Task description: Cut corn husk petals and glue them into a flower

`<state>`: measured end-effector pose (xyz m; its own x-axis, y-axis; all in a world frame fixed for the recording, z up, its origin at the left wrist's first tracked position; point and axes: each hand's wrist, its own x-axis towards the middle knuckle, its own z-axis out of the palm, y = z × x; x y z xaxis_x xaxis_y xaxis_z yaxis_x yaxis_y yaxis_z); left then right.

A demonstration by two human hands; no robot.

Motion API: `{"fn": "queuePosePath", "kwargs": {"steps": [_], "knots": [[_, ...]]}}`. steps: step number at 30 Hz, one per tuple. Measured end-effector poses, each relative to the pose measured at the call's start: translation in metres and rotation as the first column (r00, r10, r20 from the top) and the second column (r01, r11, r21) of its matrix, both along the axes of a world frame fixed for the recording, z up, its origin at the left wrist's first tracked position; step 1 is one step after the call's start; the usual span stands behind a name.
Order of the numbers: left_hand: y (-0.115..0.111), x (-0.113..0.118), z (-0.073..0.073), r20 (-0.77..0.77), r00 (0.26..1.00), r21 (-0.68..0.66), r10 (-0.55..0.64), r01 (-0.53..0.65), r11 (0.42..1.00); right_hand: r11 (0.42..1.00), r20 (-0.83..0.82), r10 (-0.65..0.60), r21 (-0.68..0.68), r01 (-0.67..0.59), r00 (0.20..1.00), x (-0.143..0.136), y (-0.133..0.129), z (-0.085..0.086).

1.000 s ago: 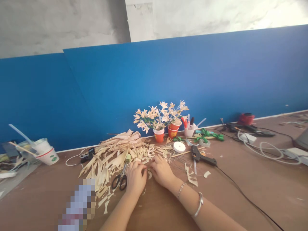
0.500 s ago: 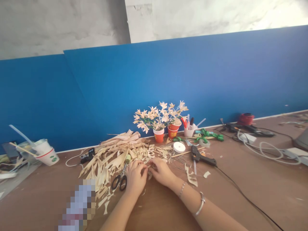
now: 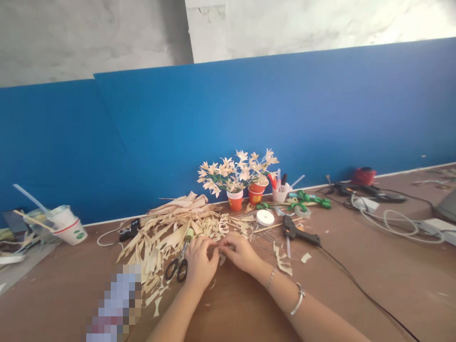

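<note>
My left hand [image 3: 202, 260] and my right hand [image 3: 239, 252] meet at the fingertips over the near edge of a heap of dry, pale husk strips [image 3: 171, 232]. Both are closed in a pinch; whatever lies between the fingers is too small to make out. Black-handled scissors [image 3: 177, 269] lie just left of my left hand. Behind the hands, pale husk flowers [image 3: 231, 173] stand in a red paper cup [image 3: 235, 202]. A white tape roll [image 3: 265, 217] and a black glue gun [image 3: 301, 232] rest to the right of my right hand.
Another red cup [image 3: 255, 195] and a white cup of pens [image 3: 280, 194] stand at the back, beside green tape [image 3: 309, 199]. The glue gun's cord runs toward the front right. White cables [image 3: 399, 228] lie at right, white cups [image 3: 71, 230] at left. A blurred object [image 3: 116, 304] is front left.
The fingertips of both hands have shifted slightly and are still together. Everything else on the table is where it was.
</note>
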<state>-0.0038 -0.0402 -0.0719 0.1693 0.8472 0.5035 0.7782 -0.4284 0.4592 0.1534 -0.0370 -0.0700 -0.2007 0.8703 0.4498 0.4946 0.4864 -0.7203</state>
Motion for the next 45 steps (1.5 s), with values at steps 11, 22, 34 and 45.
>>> {"fn": "queuePosePath", "kwargs": {"steps": [11, 22, 34, 45], "knots": [[-0.002, 0.003, 0.003, -0.054, 0.999, 0.006, 0.000, 0.001, 1.000, 0.996, 0.095, -0.093, 0.024, 0.091, 0.991, -0.003, -0.001, -0.005], [0.001, 0.005, 0.002, 0.042, 0.992, 0.049, 0.118, -0.120, 0.992, 0.915, 0.169, -0.403, 0.100, 0.391, 0.899, 0.001, 0.007, -0.003], [-0.003, 0.005, 0.006, -0.046, 0.998, 0.051, 0.033, -0.031, 0.998, 0.994, 0.073, -0.105, -0.004, 0.106, 0.992, -0.006, -0.001, -0.004], [-0.006, 0.010, 0.009, -0.063, 0.991, 0.066, 0.116, -0.112, 0.992, 0.911, 0.281, -0.412, 0.130, 0.391, 0.867, -0.011, -0.004, 0.002]]}}
